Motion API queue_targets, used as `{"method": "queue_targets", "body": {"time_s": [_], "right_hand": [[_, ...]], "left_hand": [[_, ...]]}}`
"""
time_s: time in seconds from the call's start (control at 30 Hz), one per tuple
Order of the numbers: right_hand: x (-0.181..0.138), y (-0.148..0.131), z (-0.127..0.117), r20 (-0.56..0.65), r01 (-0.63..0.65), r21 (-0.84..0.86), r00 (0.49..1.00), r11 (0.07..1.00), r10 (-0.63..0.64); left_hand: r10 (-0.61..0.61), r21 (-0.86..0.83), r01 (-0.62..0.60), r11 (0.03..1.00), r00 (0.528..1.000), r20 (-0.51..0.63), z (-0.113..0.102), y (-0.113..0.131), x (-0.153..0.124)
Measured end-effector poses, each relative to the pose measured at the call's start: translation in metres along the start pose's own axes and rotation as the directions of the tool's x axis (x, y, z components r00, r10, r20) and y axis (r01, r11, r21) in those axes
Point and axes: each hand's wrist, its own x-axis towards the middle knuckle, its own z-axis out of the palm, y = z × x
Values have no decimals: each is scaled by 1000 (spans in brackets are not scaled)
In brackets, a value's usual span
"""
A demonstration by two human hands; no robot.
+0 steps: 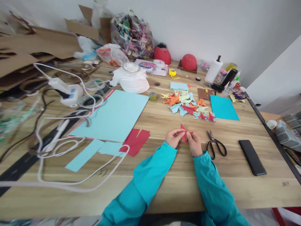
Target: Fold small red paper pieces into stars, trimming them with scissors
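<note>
Fingertips of both hands are pinched together on a red folded paper (184, 133). The left hand (173, 137) takes its left edge and the right hand (194, 144) its right, so each grip is clamped on the piece. The paper is held just above the surface (164, 175), near the front and a little right of centre, with one pointed tip standing up between the thumbs.

Judging by that shape and the pinch, a fold is in hand: the piece looks partly formed, like the figures further back. A further crease would call for lined-up edges and a firm press along the fold, with one grip holding the paper steady.

Just to the right lie black scissors (215, 145), blades pointing away, and beyond them a dark phone (252, 157), flat on the wood. Behind the hands sits a pile of folded paper figures (188, 106) in orange, blue, red and pale green, with a teal sheet (223, 108) beside it. To the left are red paper offcuts (135, 141) touching a large light-blue sheet (113, 116), and a white cable (70, 147) loops across that side.

Nothing lies between the hands and the wood beneath them. The scissors are the nearest thing, close to the right wrist.
</note>
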Motion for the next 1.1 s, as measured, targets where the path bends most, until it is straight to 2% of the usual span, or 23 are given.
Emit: {"method": "queue_targets", "body": {"time_s": [0.17,0.33,0.5,0.8,1.0,1.1], "right_hand": [[0,3,-2,77,-4,37,997,999,1],[1,4,-3,60,9,23,998,1000,-10],[0,-2,0,41,15,9,999,1000,-15],[0,3,-1,74,2,32,997,999,-4],[2,2,-1,0,14,96,1000,995,-14],[2,2,-1,-5,-8,107,1000,994,9]], "left_hand": [[-1,69,-2,998,999,45,-3,1,0],[-13,36,11,999,998,59,-2,0,0],[-45,-28,48,998,992,120,-2,3,0],[-79,-16,82,997,991,111,-4,4,0],[-50,-230,81,970,990,135,-2,-2,3],[-69,-242,88,966,994,87,-4,-4,6]]}}
